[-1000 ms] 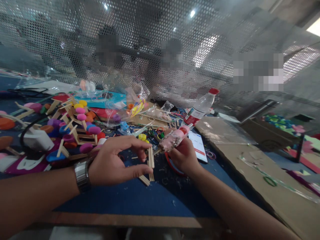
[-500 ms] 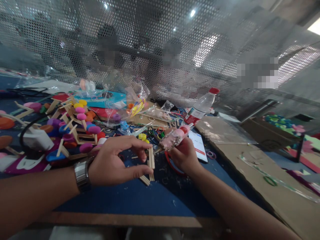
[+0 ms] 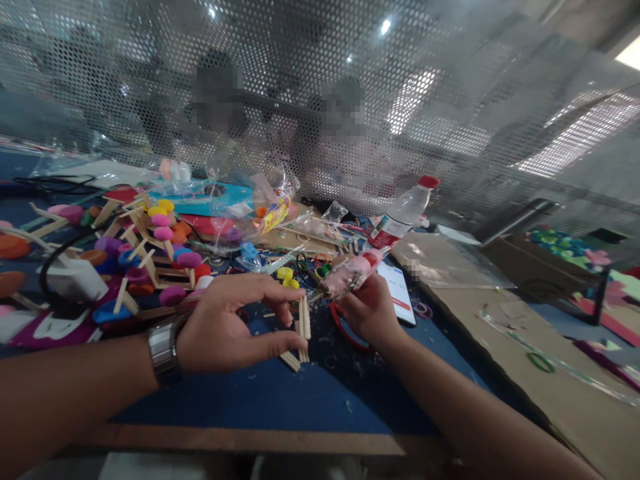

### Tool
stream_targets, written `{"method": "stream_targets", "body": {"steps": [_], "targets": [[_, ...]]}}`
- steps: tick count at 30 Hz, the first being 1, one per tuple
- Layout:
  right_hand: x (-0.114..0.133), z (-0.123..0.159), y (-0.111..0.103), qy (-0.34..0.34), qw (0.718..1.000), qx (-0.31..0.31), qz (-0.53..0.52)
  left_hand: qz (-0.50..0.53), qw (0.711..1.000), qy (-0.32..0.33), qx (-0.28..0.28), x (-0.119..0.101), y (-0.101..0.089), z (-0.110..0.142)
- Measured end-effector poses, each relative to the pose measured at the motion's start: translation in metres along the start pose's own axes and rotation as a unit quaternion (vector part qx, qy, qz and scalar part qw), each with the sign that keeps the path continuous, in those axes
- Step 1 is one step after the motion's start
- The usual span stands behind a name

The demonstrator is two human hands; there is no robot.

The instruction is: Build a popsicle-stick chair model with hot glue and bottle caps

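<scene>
Between the thumb and fingers of my left hand (image 3: 235, 323) is a small frame of pale wooden sticks (image 3: 304, 327), gripped at its top and lower edge. Two or so more sticks (image 3: 290, 361) show just below it. My right hand (image 3: 374, 310) is closed round a pink glue gun (image 3: 345, 277), whose body is crusted with dried residue. The glue gun's front points left, slightly above the stick frame and apart from it. A red ring-shaped item (image 3: 353, 333) lies on the table beneath my right hand, partly hidden.
Left of my hands is a pile of small stick chairs with coloured round caps (image 3: 150, 260). Behind stand a red-capped bottle (image 3: 400, 217) and a blue tray (image 3: 220, 197). A phone (image 3: 396, 293) lies beyond my right hand, with cardboard (image 3: 500, 333) to the right.
The glue gun and my right hand have shifted very slightly, the gun's front tilting a little. My left hand and the stick frame stay in place.
</scene>
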State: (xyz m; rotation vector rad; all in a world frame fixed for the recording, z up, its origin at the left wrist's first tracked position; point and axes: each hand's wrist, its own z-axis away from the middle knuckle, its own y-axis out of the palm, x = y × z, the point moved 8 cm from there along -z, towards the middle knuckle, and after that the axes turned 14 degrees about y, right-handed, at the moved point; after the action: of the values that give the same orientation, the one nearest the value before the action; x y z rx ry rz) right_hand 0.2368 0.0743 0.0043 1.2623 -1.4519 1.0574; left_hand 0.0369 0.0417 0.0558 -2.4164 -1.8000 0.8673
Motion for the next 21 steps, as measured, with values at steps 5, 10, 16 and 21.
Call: {"method": "stream_targets", "body": {"steps": [5, 10, 16, 21], "targets": [[0.0014, -0.0002, -0.002, -0.013, 1.0, -0.013, 0.016, -0.013, 1.0, 0.014, -0.001, -0.0024, -0.0008, -0.0012], [0.0009, -0.0001, -0.0039, -0.01, 0.999, -0.017, 0.03, -0.017, 1.0, 0.02, 0.006, -0.0032, -0.0003, -0.0016], [0.0002, 0.0, -0.0033, -0.003, 0.999, -0.017, 0.045, -0.01, 1.0, 0.011, 0.005, -0.0024, 0.0003, -0.0011], [-0.0005, -0.0006, -0.0025, 0.014, 0.999, -0.024, 0.03, -0.011, 1.0, 0.009, -0.004, -0.0032, -0.0007, -0.0016]]}}
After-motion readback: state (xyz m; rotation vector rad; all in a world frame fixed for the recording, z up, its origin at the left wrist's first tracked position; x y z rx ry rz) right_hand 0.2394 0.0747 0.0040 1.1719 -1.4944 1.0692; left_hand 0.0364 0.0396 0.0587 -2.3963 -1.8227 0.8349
